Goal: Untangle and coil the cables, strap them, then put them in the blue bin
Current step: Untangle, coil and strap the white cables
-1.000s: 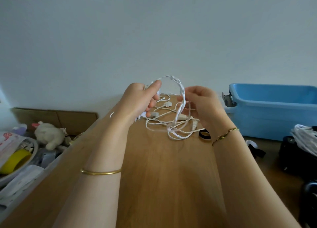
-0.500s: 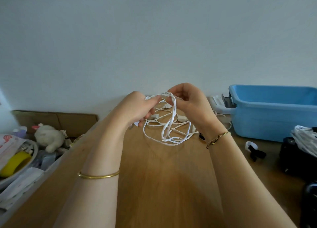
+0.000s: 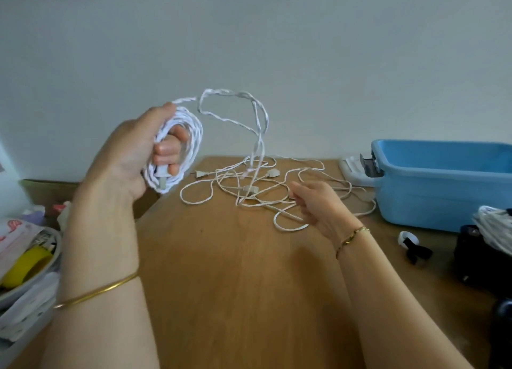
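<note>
Currently: left-hand fingers (image 3: 169,147) curled through braided white coil (image 3: 195,138), thumb over top. Coil held by left hand (image 3: 130,152), raised clear of table (image 3: 235,285), toward its left side. Free braided length arcs up from coil, drops into cable tangle (image 3: 250,188) lying on table. At tangle, right-hand fingers (image 3: 300,188) half curled, low over thin strand; whether right hand (image 3: 324,208) grips strand cannot be told. On table, right side: blue bin (image 3: 443,185), outer loop of tangle near its wall. Black-and-white strap (image 3: 412,246) lies in front of bin.
</note>
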The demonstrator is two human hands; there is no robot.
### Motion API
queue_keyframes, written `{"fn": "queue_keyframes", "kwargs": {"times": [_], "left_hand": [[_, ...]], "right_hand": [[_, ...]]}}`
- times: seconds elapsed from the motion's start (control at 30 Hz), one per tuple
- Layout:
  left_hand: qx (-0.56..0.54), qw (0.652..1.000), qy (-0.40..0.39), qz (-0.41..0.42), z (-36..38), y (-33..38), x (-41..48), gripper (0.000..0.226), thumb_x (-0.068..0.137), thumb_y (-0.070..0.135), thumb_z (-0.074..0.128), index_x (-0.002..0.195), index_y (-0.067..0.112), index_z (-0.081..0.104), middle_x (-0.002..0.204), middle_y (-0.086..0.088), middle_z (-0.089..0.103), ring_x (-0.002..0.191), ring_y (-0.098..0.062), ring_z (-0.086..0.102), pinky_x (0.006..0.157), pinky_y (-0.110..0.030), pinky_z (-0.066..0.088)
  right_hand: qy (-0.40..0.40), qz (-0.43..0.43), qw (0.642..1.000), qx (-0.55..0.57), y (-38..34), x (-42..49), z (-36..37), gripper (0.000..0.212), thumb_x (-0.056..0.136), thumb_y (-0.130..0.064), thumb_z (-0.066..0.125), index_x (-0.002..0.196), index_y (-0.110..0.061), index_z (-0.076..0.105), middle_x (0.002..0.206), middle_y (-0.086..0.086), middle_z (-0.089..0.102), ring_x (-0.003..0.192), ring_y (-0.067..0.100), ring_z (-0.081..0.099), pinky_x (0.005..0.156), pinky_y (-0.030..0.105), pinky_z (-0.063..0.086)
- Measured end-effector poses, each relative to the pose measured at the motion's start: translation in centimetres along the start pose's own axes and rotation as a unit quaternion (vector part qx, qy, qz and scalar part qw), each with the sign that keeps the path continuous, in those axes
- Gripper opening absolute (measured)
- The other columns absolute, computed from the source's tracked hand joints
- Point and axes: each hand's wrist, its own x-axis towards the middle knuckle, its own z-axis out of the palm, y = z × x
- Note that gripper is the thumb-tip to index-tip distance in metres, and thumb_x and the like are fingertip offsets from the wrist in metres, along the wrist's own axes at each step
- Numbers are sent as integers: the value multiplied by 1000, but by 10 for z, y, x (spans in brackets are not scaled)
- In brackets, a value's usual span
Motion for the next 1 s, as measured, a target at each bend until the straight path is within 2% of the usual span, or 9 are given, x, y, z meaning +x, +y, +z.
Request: {"fn": "queue_keyframes", "kwargs": {"times": [0.1, 0.2, 0.33, 0.4, 0.47, 0.6, 0.8, 0.9, 1.0], "left_hand": [[98, 994, -36, -17, 7, -7, -1, 39, 98, 33, 43, 70, 7, 52, 35, 7, 28, 30, -9, 23, 37, -16, 33], [171, 983, -55, -34, 22, -15, 0, 36, 96, 31, 48, 72, 4, 56, 38, 4, 29, 34, -12, 24, 38, -17, 34], [226, 970, -70, -51, 30, -21, 2, 37, 94, 34, 51, 72, 5, 58, 39, 3, 32, 35, -12, 27, 42, -20, 36], [235, 966, -87, -66, 33, -23, 2, 38, 93, 36, 51, 72, 5, 58, 39, 3, 33, 34, -11, 28, 43, -20, 36], [237, 962, -109, -81, 37, -25, 1, 38, 92, 36, 52, 72, 5, 58, 39, 2, 33, 34, -11, 28, 42, -19, 36], [225, 960, -139, -93, 42, -27, 1, 40, 92, 39, 52, 71, 6, 58, 39, 2, 31, 34, -10, 27, 39, -18, 35], [126, 961, -204, -141, 36, -31, 5, 44, 95, 38, 44, 65, 7, 53, 35, 5, 27, 27, -5, 23, 34, -16, 31], [57, 957, -224, -173, 35, -34, 7, 40, 87, 39, 48, 62, 8, 51, 34, 8, 24, 26, -3, 22, 32, -15, 29], [10, 953, -237, -188, 35, -36, 7, 35, 76, 40, 52, 60, 9, 51, 33, 8, 24, 25, -3, 22, 33, -14, 29]], "right_hand": [[-20, -58, 998, 16, -15, -5, 20, 30, 97, -18, 45, 71, -11, 58, 56, -2, 41, 42, 8, 33, 39, 20, 27], [34, -99, 994, 23, -29, -8, 26, 19, 95, -12, 43, 82, -7, 56, 64, 2, 50, 49, 13, 44, 43, 23, 36], [118, -185, 975, 12, -41, -9, 19, 9, 90, -12, 50, 86, -16, 56, 83, -2, 59, 74, 16, 54, 71, 35, 48], [80, -235, 969, 4, -47, -14, 20, 19, 89, -7, 51, 101, -18, 61, 96, -6, 62, 85, 9, 57, 79, 24, 47], [17, -258, 965, -29, -52, -17, 22, 25, 88, -4, 52, 105, -16, 65, 101, -4, 66, 93, 7, 59, 83, 18, 46], [-32, -283, 951, -122, -49, -20, 28, 6, 87, -9, 60, 86, -13, 65, 81, -4, 65, 77, 9, 60, 75, 24, 48], [-39, -301, 944, -129, -47, -24, 17, 10, 91, -14, 59, 87, -7, 64, 60, -5, 57, 49, 5, 54, 53, 17, 45], [-39, -273, 951, -140, -43, -21, 17, 10, 89, -17, 62, 88, -8, 66, 65, -2, 57, 53, 4, 49, 56, 29, 55], [-14, -247, 960, -131, -41, -19, 20, 8, 85, -10, 60, 87, -6, 67, 60, -6, 53, 56, 10, 49, 58, 35, 54]]}}
